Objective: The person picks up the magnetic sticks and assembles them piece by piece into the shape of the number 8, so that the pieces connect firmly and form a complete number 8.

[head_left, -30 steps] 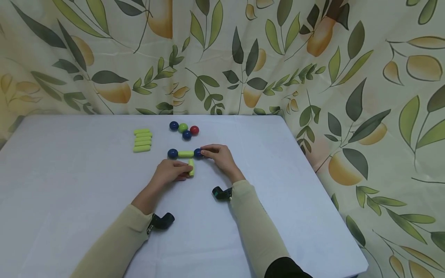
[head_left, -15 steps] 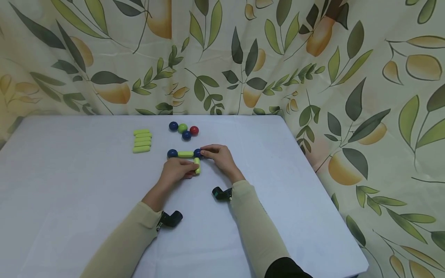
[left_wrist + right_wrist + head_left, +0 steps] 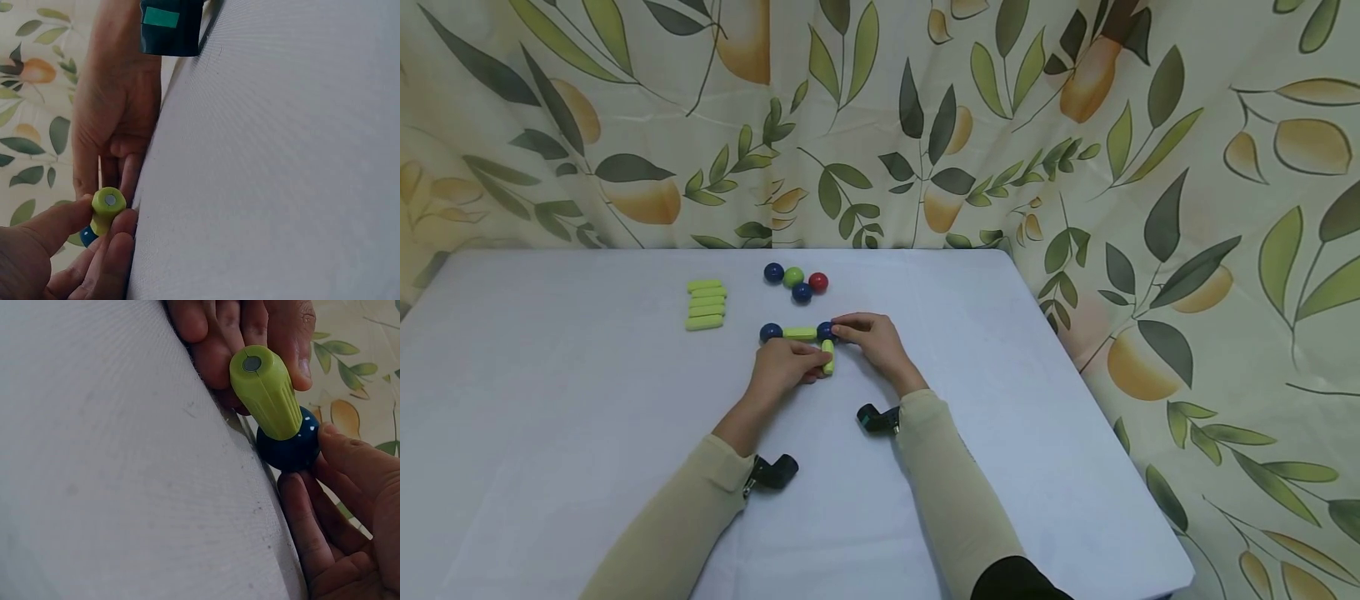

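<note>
My left hand (image 3: 782, 367) pinches a yellow-green magnetic stick (image 3: 265, 390) between thumb and fingers. The stick's far end meets a dark blue ball (image 3: 289, 447), which my right hand (image 3: 876, 340) holds between thumb and fingers. A round grey disc shows on the stick's near end in both wrist views. From the same ball a second yellow-green stick (image 3: 800, 333) runs left to another blue ball (image 3: 771, 332), so the pieces form a corner on the table.
Several yellow-green sticks (image 3: 705, 305) lie in a stacked row at the left. Behind the joined pieces sit a green ball (image 3: 793, 277), a red ball (image 3: 818, 282) and two more blue balls (image 3: 802, 292). A leaf-patterned curtain (image 3: 850, 125) hangs behind the white table (image 3: 587, 467).
My left hand has moved right with its stick, bringing the stick's end up to the blue ball in my right hand. The right hand has stayed in place.
</note>
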`<state>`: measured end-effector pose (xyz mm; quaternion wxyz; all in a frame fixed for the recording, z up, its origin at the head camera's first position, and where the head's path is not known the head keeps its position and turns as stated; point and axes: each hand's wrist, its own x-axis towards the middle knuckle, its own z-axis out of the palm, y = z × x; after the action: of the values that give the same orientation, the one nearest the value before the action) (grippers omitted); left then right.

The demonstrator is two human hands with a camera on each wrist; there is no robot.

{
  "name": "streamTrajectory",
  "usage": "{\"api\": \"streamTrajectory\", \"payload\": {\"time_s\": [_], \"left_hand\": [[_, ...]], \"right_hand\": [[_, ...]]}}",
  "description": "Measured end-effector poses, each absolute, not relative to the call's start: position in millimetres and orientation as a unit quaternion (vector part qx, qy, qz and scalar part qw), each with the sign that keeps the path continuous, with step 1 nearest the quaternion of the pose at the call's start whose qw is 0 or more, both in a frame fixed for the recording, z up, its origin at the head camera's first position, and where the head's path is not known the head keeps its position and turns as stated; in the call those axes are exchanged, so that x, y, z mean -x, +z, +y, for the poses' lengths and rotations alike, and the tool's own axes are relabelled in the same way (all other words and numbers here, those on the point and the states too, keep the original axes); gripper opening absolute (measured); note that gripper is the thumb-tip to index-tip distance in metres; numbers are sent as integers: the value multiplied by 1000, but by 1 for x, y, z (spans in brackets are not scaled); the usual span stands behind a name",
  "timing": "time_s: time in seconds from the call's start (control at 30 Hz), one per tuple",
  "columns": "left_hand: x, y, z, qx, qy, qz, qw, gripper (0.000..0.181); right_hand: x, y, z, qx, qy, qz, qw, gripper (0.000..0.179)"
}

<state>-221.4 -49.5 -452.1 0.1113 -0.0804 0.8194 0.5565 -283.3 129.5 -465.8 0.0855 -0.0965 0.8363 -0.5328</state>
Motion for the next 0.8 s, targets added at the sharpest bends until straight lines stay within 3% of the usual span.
{"api": "streamTrajectory", "payload": {"time_s": [0.8], "left_hand": [[215, -452, -45, 57, 530, 844, 59, 26]], "right_hand": [[281, -465, 126, 90, -519, 847, 74, 27]]}}
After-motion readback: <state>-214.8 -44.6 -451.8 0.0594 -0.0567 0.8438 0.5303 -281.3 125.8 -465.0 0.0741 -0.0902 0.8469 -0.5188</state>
